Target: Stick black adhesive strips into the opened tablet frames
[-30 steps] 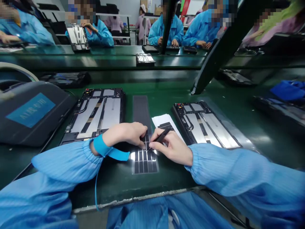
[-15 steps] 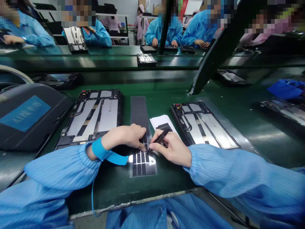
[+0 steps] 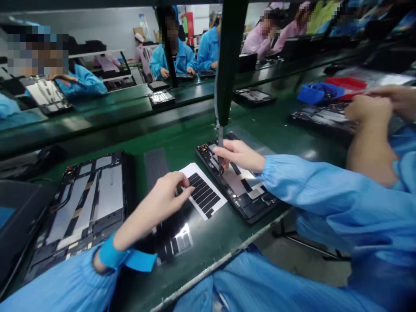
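Dark slim tweezers (image 3: 221,143) stand nearly upright in my right hand (image 3: 242,157), gripped between thumb and fingers. Their lower end is over the opened tablet-like device (image 3: 250,212) on the right, which shows silvery battery panels and a black frame. Whether the tips touch it, or carry anything, I cannot make out. My left hand (image 3: 165,195) has loosely curled fingers and an outstretched thumb at the left edge of a white sheet with black strips (image 3: 204,197); nothing shows in it. A clear film with dark patches (image 3: 178,240) lies partly beneath that hand.
A second opened device (image 3: 110,190) lies at left, beside a dark case (image 3: 19,234). A dark post (image 3: 225,65) rises behind the right device. Another person's hand (image 3: 370,108) works at far right near a blue pouch (image 3: 320,93). Co-workers sit across the line.
My right hand has moved the tweezers from the clear film to above the right device. My left hand has left the film and shifted toward the white sheet. The view has turned right.
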Motion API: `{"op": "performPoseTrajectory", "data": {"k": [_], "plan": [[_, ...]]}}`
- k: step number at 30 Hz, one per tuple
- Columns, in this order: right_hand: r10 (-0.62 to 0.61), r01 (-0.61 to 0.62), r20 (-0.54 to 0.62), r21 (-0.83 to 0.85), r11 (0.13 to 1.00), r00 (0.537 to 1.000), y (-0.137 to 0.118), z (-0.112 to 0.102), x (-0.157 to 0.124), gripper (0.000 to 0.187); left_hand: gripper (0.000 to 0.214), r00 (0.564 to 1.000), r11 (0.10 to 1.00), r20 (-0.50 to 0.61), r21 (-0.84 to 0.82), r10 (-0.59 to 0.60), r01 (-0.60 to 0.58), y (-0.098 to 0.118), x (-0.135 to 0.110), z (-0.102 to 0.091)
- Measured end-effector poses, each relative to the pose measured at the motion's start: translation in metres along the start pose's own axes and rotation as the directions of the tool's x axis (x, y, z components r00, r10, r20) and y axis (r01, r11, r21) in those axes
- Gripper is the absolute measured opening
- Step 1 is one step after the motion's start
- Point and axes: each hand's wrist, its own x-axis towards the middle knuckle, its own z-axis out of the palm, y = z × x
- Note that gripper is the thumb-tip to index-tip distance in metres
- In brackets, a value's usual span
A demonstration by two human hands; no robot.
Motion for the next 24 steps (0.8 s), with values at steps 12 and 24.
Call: {"op": "performPoseTrajectory", "data": {"k": [12, 24], "plan": [[0.018, -0.02, 0.068, 0.026, 0.999, 0.998, 0.026, 0.011, 0.017, 0.02, 0.024, 0.938, 0.932, -0.245, -0.21, 0.243, -0.297, 0.011, 0.026, 0.066], [0.029, -0.03, 0.039, 0.033, 0.999, 0.999, 0.025, 0.01, 0.018, 0.02, 0.021, 0.912, 0.918, -0.207, -0.112, 0.354, -0.382, 0.013, 0.02, 0.065]]}}
